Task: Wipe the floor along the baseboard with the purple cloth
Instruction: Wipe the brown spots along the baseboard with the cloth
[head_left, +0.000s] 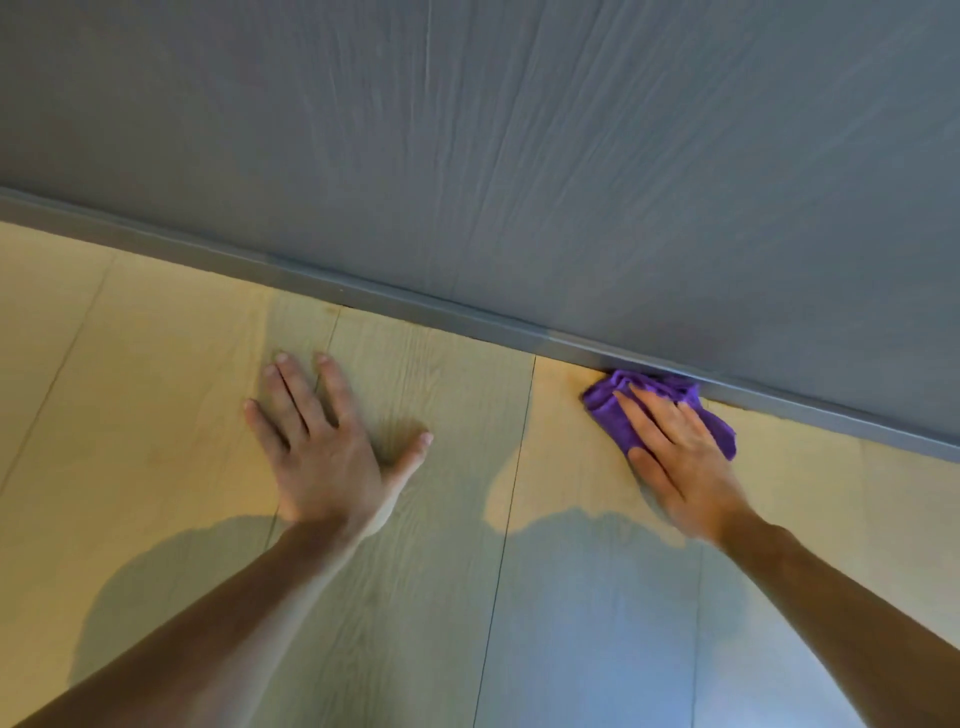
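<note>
A crumpled purple cloth (613, 402) lies on the pale wood-look floor (441, 395), pushed up against the grey baseboard (415, 306). My right hand (675, 457) presses flat on top of the cloth, fingers extended toward the baseboard, hiding the cloth's middle. My left hand (327, 441) rests palm down on the bare floor to the left, fingers spread, holding nothing. Both forearms reach in from the bottom of the view.
A grey wood-grain wall (519, 145) rises behind the baseboard, which runs diagonally from upper left to lower right. Floor plank seams run toward the wall. My shadow falls across the floor near the bottom.
</note>
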